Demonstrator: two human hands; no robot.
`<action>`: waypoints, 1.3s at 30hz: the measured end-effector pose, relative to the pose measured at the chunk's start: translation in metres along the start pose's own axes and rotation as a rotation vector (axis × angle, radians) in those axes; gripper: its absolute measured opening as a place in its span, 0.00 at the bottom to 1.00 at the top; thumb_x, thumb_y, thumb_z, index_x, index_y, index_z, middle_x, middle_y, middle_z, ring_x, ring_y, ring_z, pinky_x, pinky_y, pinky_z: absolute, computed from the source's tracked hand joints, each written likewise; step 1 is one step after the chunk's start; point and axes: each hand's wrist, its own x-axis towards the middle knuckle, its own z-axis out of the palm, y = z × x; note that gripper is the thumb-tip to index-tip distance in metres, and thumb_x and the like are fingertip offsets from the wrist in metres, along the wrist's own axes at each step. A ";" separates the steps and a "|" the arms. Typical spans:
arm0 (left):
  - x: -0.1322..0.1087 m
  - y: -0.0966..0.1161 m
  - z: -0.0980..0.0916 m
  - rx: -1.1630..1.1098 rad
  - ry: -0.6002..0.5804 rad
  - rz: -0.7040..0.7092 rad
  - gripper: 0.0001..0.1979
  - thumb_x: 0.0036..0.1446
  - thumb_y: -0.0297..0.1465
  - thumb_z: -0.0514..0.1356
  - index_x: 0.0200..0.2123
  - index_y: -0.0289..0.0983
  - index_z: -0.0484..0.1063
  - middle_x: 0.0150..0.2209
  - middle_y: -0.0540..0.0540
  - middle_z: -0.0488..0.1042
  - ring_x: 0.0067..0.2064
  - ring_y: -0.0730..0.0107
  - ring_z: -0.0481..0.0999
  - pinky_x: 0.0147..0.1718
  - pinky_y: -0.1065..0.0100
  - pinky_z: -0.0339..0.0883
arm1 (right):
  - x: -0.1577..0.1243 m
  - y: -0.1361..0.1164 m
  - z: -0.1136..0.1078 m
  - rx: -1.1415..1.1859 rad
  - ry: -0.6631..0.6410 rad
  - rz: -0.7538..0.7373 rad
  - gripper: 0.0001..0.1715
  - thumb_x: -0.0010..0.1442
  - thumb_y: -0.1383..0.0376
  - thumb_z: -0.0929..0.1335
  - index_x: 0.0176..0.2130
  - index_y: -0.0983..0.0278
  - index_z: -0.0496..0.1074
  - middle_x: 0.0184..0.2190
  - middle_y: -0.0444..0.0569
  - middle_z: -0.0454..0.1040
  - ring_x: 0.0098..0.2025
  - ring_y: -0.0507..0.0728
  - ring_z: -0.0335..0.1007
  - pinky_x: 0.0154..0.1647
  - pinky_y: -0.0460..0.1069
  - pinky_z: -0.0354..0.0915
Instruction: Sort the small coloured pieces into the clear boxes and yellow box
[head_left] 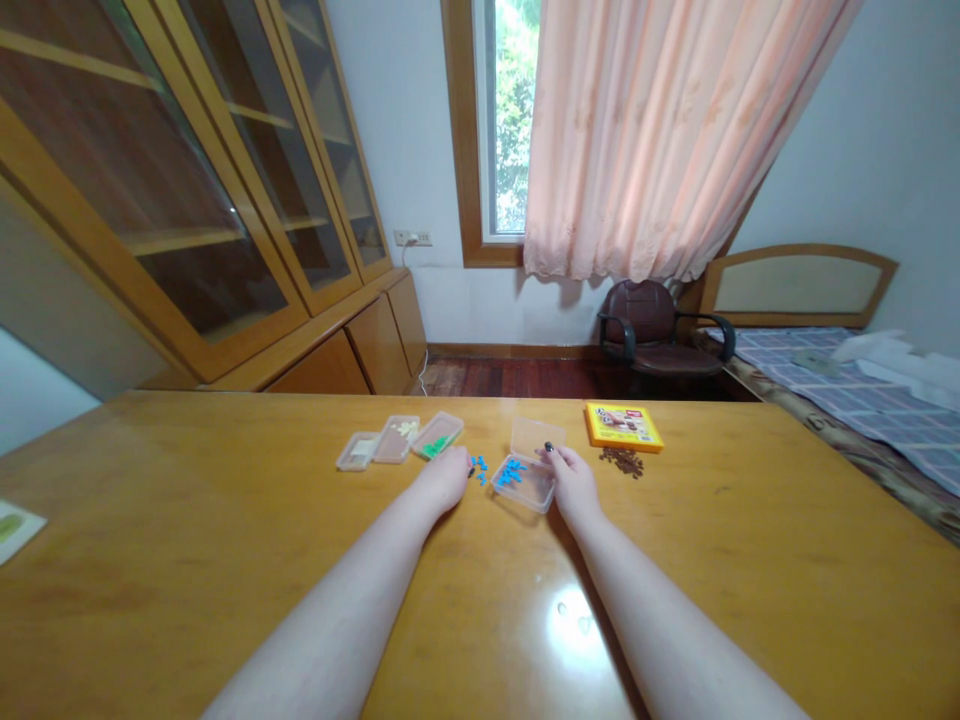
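Note:
My right hand (574, 482) grips the right side of a clear plastic box (534, 492), its thumb at the rim and its lid (536, 436) folded back. Several small blue pieces (511, 472) lie inside at the left. The box looks tilted, slightly off the table. Close to its left, my left hand (448, 478) is closed at a loose group of blue pieces (480, 468) on the table. Its fingertips are mostly hidden, so what they hold, if anything, does not show.
Left of my hands stand a clear box with green pieces (437, 445), one with cream pieces (397, 440) and a smaller box (357, 452). At the right, brown pieces (622, 462) lie before a yellow box (624, 427). A chair (649, 325) stands beyond the wooden table (225, 500).

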 end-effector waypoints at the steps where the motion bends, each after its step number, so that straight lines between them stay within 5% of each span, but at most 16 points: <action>1: 0.000 -0.001 0.000 -0.001 0.001 0.001 0.08 0.57 0.26 0.51 0.32 0.33 0.69 0.33 0.42 0.74 0.35 0.67 0.73 0.32 0.69 0.59 | 0.000 -0.001 0.000 -0.006 0.001 -0.006 0.25 0.44 0.47 0.68 0.29 0.66 0.74 0.25 0.50 0.74 0.27 0.57 0.68 0.25 0.48 0.59; 9: 0.014 -0.014 0.013 -0.055 0.139 0.032 0.11 0.54 0.30 0.56 0.42 0.34 0.65 0.41 0.41 0.72 0.43 0.64 0.71 0.39 0.68 0.60 | -0.004 -0.007 0.001 -0.026 0.007 -0.028 0.26 0.43 0.45 0.68 0.28 0.66 0.74 0.24 0.49 0.74 0.26 0.56 0.66 0.24 0.47 0.58; 14: 0.017 -0.016 0.021 -0.049 0.159 0.045 0.07 0.56 0.30 0.55 0.39 0.36 0.67 0.40 0.43 0.72 0.42 0.64 0.71 0.38 0.68 0.60 | -0.002 -0.004 0.001 -0.010 0.007 -0.002 0.25 0.44 0.46 0.68 0.29 0.66 0.74 0.22 0.48 0.73 0.25 0.56 0.66 0.24 0.48 0.59; 27: 0.014 -0.014 0.021 0.024 0.137 0.036 0.07 0.58 0.27 0.51 0.38 0.33 0.66 0.40 0.39 0.71 0.43 0.63 0.71 0.39 0.68 0.60 | -0.003 -0.004 0.001 -0.023 0.006 -0.004 0.22 0.46 0.49 0.67 0.30 0.66 0.74 0.26 0.50 0.74 0.27 0.56 0.66 0.25 0.47 0.58; 33: 0.013 -0.006 0.013 -0.095 0.259 0.017 0.08 0.57 0.27 0.52 0.40 0.33 0.65 0.40 0.40 0.70 0.42 0.64 0.71 0.40 0.67 0.62 | -0.003 -0.005 0.001 -0.034 0.011 -0.003 0.25 0.45 0.47 0.68 0.29 0.66 0.74 0.26 0.50 0.74 0.26 0.56 0.66 0.25 0.47 0.58; 39: -0.003 0.015 0.006 -0.167 0.332 0.432 0.10 0.58 0.27 0.50 0.44 0.36 0.63 0.41 0.45 0.68 0.43 0.69 0.69 0.43 0.67 0.63 | -0.002 -0.002 0.001 -0.034 -0.005 -0.021 0.25 0.45 0.47 0.67 0.29 0.66 0.74 0.27 0.51 0.75 0.27 0.56 0.67 0.24 0.47 0.57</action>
